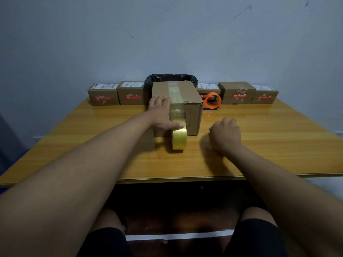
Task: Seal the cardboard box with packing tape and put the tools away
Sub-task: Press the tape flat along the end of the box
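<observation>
A brown cardboard box [191, 101] stands in the middle of the wooden table [269, 145], with a strip of clear tape running over its top and down its near face. That strip leads to a yellowish tape roll [179, 139] standing on edge on the table against the box. My left hand [161, 114] lies against the box's left near corner, fingers on the top edge and thumb pressing the tape just above the roll. My right hand [225, 134] rests on the table to the right of the box, fingers curled; whether it holds anything is hidden.
An orange tape dispenser [212, 101] sits behind the box to the right. Several small taped parcels [238, 92] line the table's far edge by the wall. A bin with a black liner [157, 80] stands behind the box. My knees are under the table's near edge.
</observation>
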